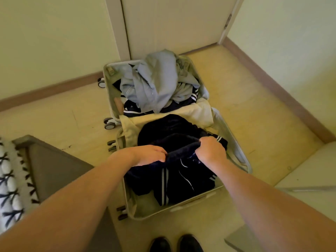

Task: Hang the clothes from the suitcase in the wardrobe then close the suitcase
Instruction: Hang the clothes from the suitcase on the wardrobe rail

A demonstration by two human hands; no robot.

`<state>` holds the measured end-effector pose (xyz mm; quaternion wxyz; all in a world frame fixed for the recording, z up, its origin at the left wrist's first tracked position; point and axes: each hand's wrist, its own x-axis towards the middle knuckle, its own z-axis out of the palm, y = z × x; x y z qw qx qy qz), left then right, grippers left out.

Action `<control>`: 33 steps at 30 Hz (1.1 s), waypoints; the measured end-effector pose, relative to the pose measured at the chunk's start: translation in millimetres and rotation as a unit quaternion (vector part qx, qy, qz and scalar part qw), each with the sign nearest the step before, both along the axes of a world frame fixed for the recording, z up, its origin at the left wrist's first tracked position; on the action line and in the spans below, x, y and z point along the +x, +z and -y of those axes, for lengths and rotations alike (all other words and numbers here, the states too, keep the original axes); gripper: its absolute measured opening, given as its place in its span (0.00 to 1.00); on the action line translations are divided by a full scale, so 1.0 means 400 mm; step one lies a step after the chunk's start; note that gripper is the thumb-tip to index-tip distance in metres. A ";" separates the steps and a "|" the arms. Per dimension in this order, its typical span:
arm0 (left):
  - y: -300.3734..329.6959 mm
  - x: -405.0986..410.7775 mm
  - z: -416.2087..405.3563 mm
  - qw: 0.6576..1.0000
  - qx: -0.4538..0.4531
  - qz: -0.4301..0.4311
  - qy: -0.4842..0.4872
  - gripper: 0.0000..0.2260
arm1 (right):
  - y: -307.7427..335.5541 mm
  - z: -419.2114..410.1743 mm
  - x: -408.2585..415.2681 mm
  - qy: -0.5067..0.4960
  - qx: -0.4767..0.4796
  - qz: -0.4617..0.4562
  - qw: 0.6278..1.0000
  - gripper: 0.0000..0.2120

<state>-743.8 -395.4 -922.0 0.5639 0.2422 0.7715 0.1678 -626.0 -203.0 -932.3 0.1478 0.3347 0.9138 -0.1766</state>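
Here the left hand [151,155] and the right hand [211,151] both have their fingers curled tight into the top edge of a dark navy garment [174,177], bunching the cloth between them; the knuckles face up and the fingertips are buried in the fabric. The garment is lifted a little at that gripped edge and hangs down from it into the near half of the suitcase [234,142]. It is almost black, with paired white stripes running down one panel and thin white lines across another.

Behind the hands, in the same half, lies a rounded heap of more dark clothing [169,128], touching the held piece. A cream lining flap [198,111] lies folded across the hinge between the two halves. The far half holds a crumpled pale blue jacket [154,84] with a zip, piled over beige cloth and another dark striped piece. The suitcase is a pale hard shell lying open flat, its wheels [109,123] sticking out on the left side.

It rests on a pale yellowish floor [236,84] edged by a brown skirting board. A closed white door [172,22] stands just beyond the far end of the case, with plain walls to either side. At the near left is a grey bed base with black and white patterned bedding [11,179]. Two black shoes [174,243] show at the near edge.
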 end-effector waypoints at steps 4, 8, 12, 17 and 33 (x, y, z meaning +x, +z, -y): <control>0.178 0.025 0.024 0.977 -0.137 -0.111 -0.117 0.27 | 0.225 0.044 -0.049 -0.083 -0.046 -0.194 0.976 0.16; 0.394 -0.024 0.054 0.935 -0.179 -0.293 -0.093 0.21 | 0.484 0.079 -0.059 -0.088 -0.091 -0.358 0.925 0.05; 0.662 -0.079 0.115 0.881 -0.273 -0.387 -0.013 0.28 | 0.727 0.135 -0.038 -0.029 -0.100 -0.369 0.923 0.18; 1.065 0.024 0.238 0.768 -0.291 -0.558 0.116 0.25 | 1.056 0.282 -0.037 -0.056 -0.022 -0.408 0.911 0.11; 1.680 0.327 0.928 0.436 -0.130 -0.857 0.243 0.15 | 1.723 1.005 0.026 -0.059 -0.682 -0.484 0.544 0.17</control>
